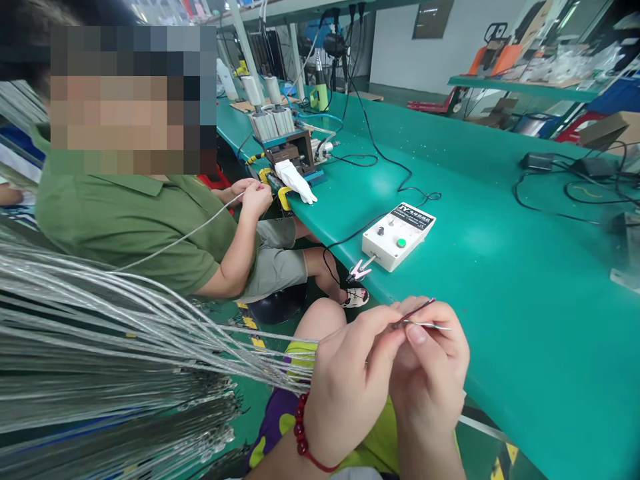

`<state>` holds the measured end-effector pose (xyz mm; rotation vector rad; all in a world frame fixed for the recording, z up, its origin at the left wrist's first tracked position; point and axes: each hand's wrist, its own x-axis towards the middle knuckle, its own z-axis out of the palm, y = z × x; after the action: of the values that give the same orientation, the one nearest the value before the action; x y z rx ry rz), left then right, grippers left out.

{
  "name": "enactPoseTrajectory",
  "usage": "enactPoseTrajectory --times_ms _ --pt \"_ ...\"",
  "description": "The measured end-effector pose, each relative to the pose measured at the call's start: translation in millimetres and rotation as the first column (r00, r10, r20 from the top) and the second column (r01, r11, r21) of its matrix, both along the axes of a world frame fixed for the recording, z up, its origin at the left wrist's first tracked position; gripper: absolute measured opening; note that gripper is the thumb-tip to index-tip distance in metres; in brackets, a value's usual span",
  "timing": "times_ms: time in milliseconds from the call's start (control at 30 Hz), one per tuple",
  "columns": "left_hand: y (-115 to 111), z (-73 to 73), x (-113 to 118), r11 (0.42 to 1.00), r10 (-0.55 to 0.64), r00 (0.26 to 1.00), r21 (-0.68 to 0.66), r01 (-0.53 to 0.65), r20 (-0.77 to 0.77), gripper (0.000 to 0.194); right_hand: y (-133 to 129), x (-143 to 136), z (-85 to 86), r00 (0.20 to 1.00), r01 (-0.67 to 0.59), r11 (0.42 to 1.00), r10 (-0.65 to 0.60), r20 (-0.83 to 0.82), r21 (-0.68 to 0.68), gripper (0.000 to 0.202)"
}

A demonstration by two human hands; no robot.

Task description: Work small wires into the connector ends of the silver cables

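Both of my hands meet near the bench's front edge. My left hand (350,380), with a red bead bracelet (301,427) at the wrist, is closed round several grey cables (250,347) that run in from the left. Thumb and forefinger pinch one cable's end. My right hand (430,367) touches the left one and pinches the thin wires (429,325) fanning out of that end, a dark red one angled up and pale ones lying flatter. Beyond my hands lies a white box (399,237) with a green button and a pink clip (360,269).
A person in a green shirt (125,227) sits at the left, holding a cable. A press machine (285,133) with a white glove (296,181) stands on the green bench (500,280). Black cords (575,193) lie at the right. Large cable bundles (100,373) fill the lower left.
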<state>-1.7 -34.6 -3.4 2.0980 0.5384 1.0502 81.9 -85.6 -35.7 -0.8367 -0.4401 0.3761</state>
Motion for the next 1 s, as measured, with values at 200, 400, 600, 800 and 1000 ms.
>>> enactPoseTrajectory --times_ms 200,400,600,800,1000 --pt "-0.1 2.0 1.2 0.995 0.059 0.998 0.085 -0.06 0.009 0.029 0.3 -7.2 8.8 0.955 -0.164 0.985 0.172 -0.242 0.055 0.009" --pt "-1.8 2.8 0.0 0.99 0.076 0.997 0.114 -0.078 0.022 0.032 4.6 -14.0 6.3 0.955 -0.116 0.993 0.118 -0.27 0.023 0.011" --pt "-4.1 1.1 -0.4 0.987 0.095 0.995 0.128 -0.099 0.03 0.031 6.1 -18.6 3.1 0.981 -0.093 0.995 0.088 -0.176 -0.025 0.01" --pt "-3.6 5.3 0.3 0.995 0.045 0.998 0.09 -0.048 0.039 0.028 5.0 -16.6 5.7 0.984 -0.077 0.996 0.082 -0.161 0.041 0.015" --pt "-4.4 5.9 -0.4 0.997 0.008 0.999 0.077 -0.011 0.038 0.025 1.5 -9.8 6.2 0.986 -0.079 0.994 0.089 -0.14 0.078 0.016"
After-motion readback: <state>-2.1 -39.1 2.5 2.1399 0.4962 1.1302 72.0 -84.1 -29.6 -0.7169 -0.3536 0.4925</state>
